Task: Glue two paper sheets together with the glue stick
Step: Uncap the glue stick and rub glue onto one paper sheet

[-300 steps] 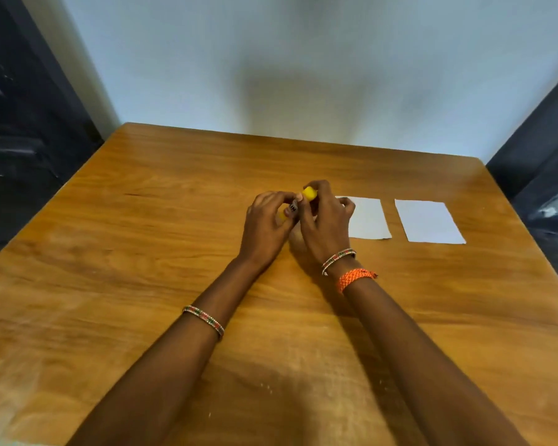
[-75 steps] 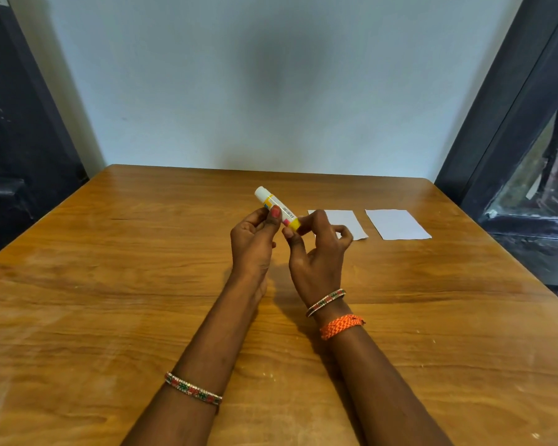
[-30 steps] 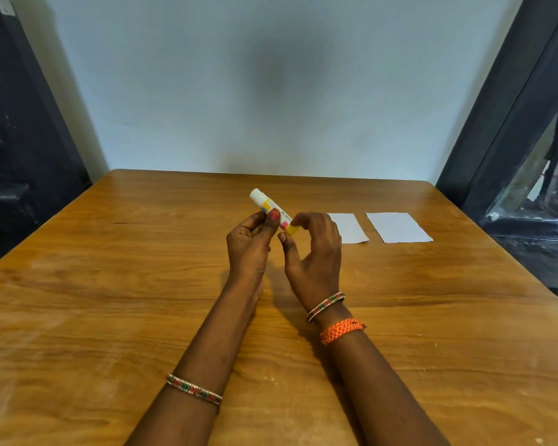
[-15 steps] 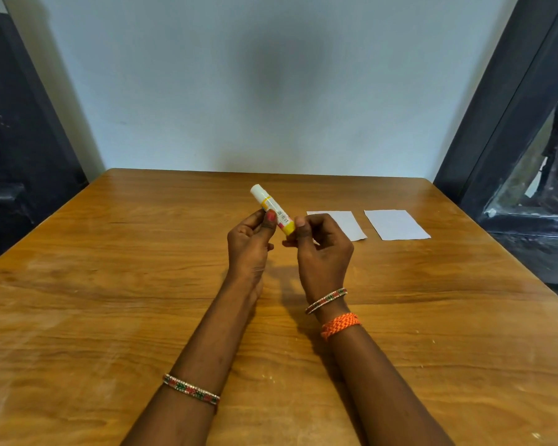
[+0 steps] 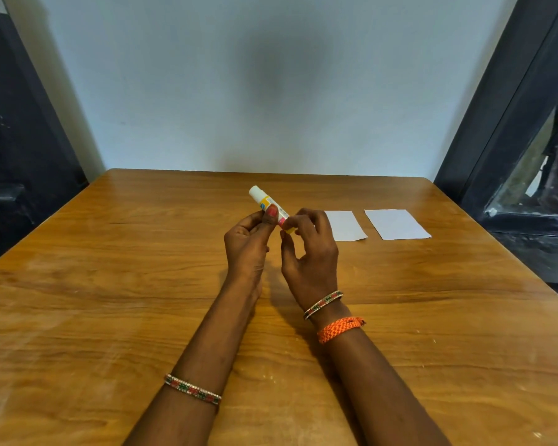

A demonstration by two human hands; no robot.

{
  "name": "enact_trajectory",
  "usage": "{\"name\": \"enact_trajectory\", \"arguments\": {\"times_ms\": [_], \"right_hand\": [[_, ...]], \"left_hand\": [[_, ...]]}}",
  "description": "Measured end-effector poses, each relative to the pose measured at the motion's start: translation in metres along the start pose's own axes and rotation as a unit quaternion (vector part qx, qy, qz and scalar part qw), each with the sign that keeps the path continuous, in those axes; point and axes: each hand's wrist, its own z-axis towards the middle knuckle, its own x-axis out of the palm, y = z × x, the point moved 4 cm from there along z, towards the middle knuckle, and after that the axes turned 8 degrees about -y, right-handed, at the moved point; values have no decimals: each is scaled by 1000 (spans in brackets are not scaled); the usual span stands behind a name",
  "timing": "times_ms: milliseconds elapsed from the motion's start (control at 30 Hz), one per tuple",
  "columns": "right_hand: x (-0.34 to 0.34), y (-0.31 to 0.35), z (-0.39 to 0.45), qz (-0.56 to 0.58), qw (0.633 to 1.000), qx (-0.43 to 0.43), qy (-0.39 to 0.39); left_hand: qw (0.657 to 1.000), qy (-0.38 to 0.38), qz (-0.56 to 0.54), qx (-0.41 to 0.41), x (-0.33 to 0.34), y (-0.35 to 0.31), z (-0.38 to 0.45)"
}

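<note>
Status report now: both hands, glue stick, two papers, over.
Left hand and right hand both grip glue stick, raised above table. Two paper sheets flat, apart, untouched. Nothing in the way.

Bare table on the left, near and far sides

Both hands, the left hand [image 5: 245, 246] and right hand [image 5: 310, 252], hold the glue stick [image 5: 269, 207] above the table [image 5: 110, 284] centre; two paper sheets [image 5: 345, 225] [image 5: 397, 224] lie flat toward the far right corner, apart.
</note>
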Motion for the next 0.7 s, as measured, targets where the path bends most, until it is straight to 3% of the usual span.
{"name": "enact_trajectory", "arguments": {"times_ms": [167, 433, 700], "right_hand": [[-4, 1, 3, 41, 999, -5, -7], [-4, -7, 5, 118, 981, 154, 1], [6, -2, -1, 37, 997, 67, 28]], "left_hand": [[1000, -19, -5, -9, -3, 0, 1], [999, 19, -34, -37, -1, 1, 4], [999, -25, -29, -23, -3, -1, 2]]}}
